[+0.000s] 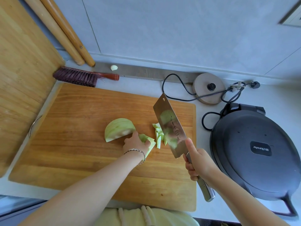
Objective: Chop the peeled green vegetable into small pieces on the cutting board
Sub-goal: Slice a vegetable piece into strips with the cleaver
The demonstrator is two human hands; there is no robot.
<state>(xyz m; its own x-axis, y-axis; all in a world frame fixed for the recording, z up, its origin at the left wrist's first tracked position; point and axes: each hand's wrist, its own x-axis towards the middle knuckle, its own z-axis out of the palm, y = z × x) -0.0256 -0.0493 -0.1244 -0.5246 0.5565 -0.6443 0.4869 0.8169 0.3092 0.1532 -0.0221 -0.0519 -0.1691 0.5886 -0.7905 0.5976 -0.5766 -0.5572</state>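
Note:
A wooden cutting board point(78, 128) lies on the counter. On it sits a large dome-shaped half of a peeled pale green vegetable point(118, 128). To its right my left hand point(136, 141) presses down on a stack of thin green slices point(149, 142). Several cut strips point(158, 136) lie beside the blade. My right hand point(197, 162) grips the handle of a steel cleaver point(169, 126), thumb along the blade, which is tilted and raised just right of the strips.
A second wooden board point(21, 79) leans at the left with two rolling pins point(65, 33) behind. A brush point(78, 76) and a garlic clove point(114, 67) lie at the back. A kettle base point(209, 88) with cord and a dark electric griddle point(254, 150) stand right.

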